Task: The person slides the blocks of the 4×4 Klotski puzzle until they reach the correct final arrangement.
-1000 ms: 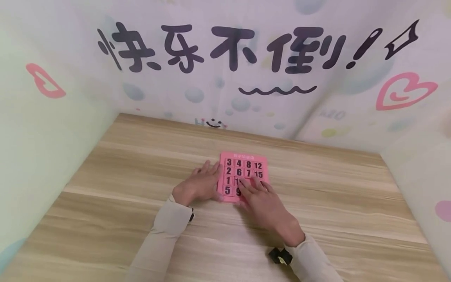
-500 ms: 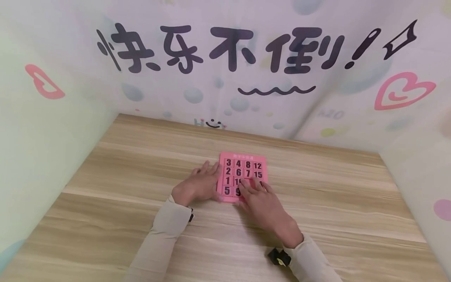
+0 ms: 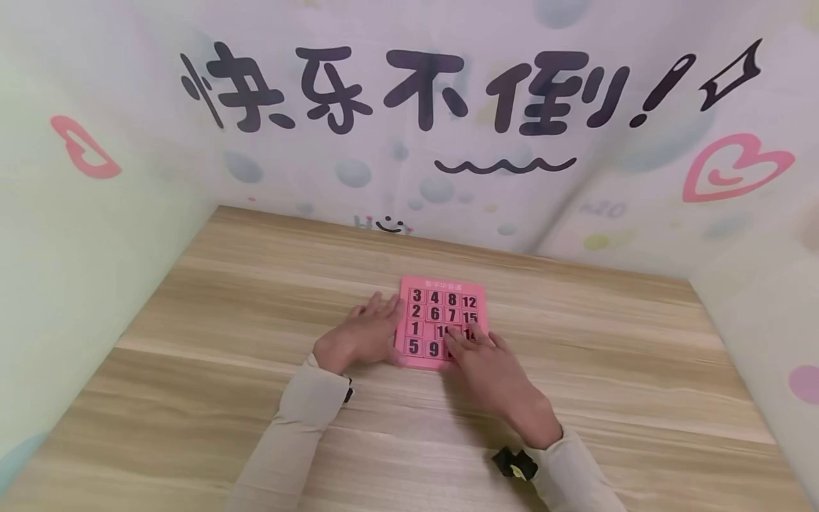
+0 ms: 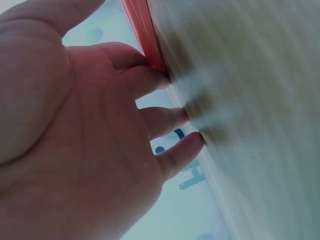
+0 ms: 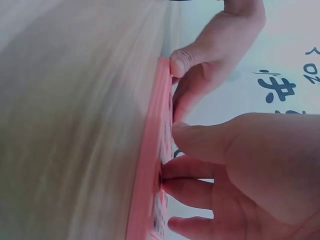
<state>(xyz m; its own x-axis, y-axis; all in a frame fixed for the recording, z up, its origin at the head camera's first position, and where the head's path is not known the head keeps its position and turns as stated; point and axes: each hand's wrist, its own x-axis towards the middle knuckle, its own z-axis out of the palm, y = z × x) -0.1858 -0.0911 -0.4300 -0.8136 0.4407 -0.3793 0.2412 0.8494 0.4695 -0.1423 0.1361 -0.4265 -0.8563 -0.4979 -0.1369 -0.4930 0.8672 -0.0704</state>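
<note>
A pink number slide puzzle [image 3: 409, 283] lies flat on the table, its black-numbered tiles in rows. My left hand [image 3: 365, 338] holds its left side, with the thumb at the near corner and a finger against the edge; in the left wrist view the other fingertips [image 4: 180, 114] rest on the tabletop. My right hand [image 3: 489, 370] reaches over the near right part, fingertips on the tiles in the third row. One tile [image 3: 441, 332] there stands off its column, with a pink gap to its left. Tiles under my right fingers are partly hidden.
The wood-grain table [image 3: 256, 284] extends around the puzzle on all sides. A pale printed curtain [image 3: 397, 185] with black characters stands behind it, and pale walls [image 3: 96, 270] border the sides. Black bands [image 3: 515, 464] sit at both cuffs.
My right hand has moved slightly right. The third-row tile under its fingers has slid right, so the gap that was right of it now shows on its left. My left hand stays put.
</note>
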